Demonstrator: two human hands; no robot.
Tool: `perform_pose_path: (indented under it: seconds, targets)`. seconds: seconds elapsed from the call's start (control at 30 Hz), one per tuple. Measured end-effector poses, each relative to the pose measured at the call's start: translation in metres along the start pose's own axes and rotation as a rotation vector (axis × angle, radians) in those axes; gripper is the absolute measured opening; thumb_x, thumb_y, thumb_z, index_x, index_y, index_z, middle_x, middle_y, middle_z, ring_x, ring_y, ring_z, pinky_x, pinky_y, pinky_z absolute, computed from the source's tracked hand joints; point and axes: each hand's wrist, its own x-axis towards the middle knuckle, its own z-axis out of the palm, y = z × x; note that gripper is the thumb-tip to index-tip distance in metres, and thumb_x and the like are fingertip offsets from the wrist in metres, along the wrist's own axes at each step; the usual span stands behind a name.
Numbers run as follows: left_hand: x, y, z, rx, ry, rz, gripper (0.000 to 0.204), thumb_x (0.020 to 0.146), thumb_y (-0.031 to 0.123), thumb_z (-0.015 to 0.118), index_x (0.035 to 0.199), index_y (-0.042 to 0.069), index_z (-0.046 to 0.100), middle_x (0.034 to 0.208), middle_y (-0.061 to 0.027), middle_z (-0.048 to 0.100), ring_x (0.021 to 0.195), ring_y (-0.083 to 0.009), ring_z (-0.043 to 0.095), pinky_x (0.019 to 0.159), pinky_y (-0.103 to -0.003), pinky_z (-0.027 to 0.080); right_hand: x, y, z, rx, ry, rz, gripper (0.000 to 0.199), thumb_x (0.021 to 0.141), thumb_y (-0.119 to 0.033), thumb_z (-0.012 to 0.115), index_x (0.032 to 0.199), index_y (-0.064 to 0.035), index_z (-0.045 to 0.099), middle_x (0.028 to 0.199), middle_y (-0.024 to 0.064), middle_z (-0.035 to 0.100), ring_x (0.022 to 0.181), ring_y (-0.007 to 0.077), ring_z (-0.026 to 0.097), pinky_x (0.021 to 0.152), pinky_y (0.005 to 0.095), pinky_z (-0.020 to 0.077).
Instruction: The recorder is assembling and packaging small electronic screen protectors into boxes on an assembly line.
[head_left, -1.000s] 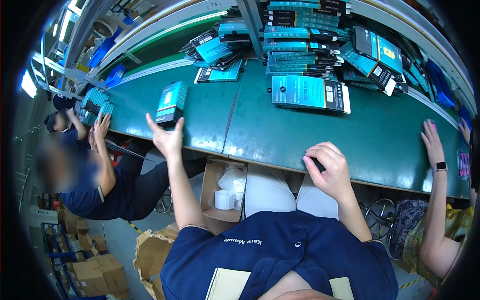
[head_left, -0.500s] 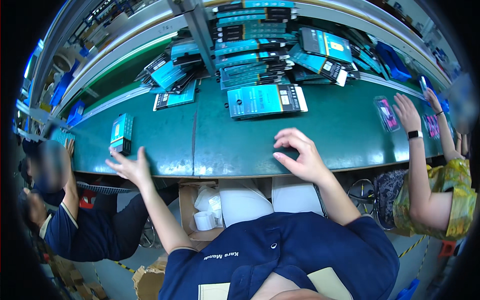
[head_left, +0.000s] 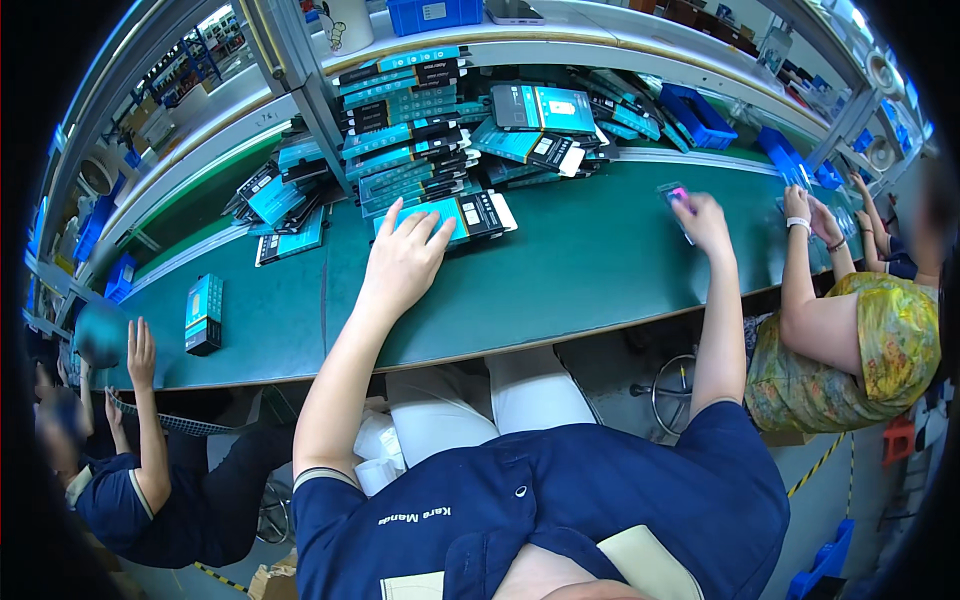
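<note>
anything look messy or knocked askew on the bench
No spill or damage shows. The heap of teal-and-black cartons, right of the neater stack, looks untidy, overlapping at mixed angles. The smaller pile left of the metal post is similarly jumbled.

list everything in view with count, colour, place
bench: one, green, across the middle
box stacks: many, teal and black, back of bench
lone box: one, teal and black, left of bench
flapped box: one, teal and black, before the stacks
clear pack: one, pink inside, right of bench
shelf: one, white, above bench
bins: several, blue, shelf and around bench
roll: one, white, below bench edge
stool: one, red, far right floor
people: several, navy or patterned clothes, both sides
left hand: one, bare, over flapped box
right hand: one, bare, at clear pack
</note>
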Motion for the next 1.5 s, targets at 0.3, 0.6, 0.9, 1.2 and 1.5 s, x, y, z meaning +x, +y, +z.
perform_pose_path:
  seconds: [0.3, 0.6, 0.9, 1.2, 1.5]
  targets:
    - [-0.029, 0.090, -0.044, -0.423, -0.156, -0.140, 0.031, 0.078, 0.021, 0.072, 0.098, 0.003, 0.056, 0.129, -0.0194, 0.053, 0.119, -0.0373, 0.052, 0.105, -0.047, 0.041, -0.115, -0.126, 0.016, 0.183, -0.057, -0.045, 0.028, 0.062, -0.022, 0.077, 0.083, -0.0090, 0.064, 0.121, 0.0148, 0.059, 0.112, 0.0359, 0.053, 0.093, 0.0457, 0.0440]
    - [-0.007, 0.069, -0.028, -0.659, -0.263, -0.261, 0.075, 0.061, 0.038, 0.082, 0.121, 0.000, 0.056, 0.120, -0.0178, 0.054, 0.115, -0.0333, 0.049, 0.097, -0.042, 0.041, -0.098, -0.186, 0.014, 0.752, -0.699, -0.565, 0.016, 0.069, -0.003, 0.059, 0.084, -0.0074, 0.058, 0.144, 0.0191, 0.049, 0.140, 0.0371, 0.038, 0.117, 0.0526, 0.0224]
    - [-0.008, 0.095, -0.029, -0.871, 0.568, -0.641, 0.089, 0.060, 0.026, 0.093, 0.127, 0.009, 0.037, 0.117, -0.0182, 0.055, 0.105, -0.0352, 0.060, 0.089, -0.041, 0.050, -0.100, -0.283, 0.006, 1.763, -0.924, 0.288, 0.037, 0.095, -0.009, 0.054, 0.130, 0.0021, 0.053, 0.129, 0.0169, 0.059, 0.121, 0.0240, 0.055, 0.105, 0.0344, 0.0417]
    - [0.002, 0.079, -0.035, -1.646, 0.788, -0.717, 0.027, 0.095, -0.002, 0.057, 0.114, 0.007, 0.040, 0.111, -0.0106, 0.060, 0.100, -0.0111, 0.058, 0.088, -0.026, 0.048, -0.100, -0.309, 0.042, 1.685, -0.290, -0.238, 0.009, 0.094, -0.003, 0.061, 0.103, -0.0007, 0.060, 0.110, 0.0081, 0.062, 0.103, 0.0133, 0.058, 0.093, 0.0272, 0.0453]
    - [-0.010, 0.073, -0.018, -1.503, 0.810, -0.685, 0.015, 0.096, 0.009, 0.062, 0.108, 0.003, 0.054, 0.116, -0.0092, 0.057, 0.102, -0.0124, 0.056, 0.086, -0.026, 0.048, -0.117, -0.311, 0.062, 1.468, -0.126, -0.248, 0.041, 0.085, 0.001, 0.072, 0.109, -0.0074, 0.039, 0.093, 0.0046, 0.058, 0.092, 0.0105, 0.057, 0.080, 0.0247, 0.0457]
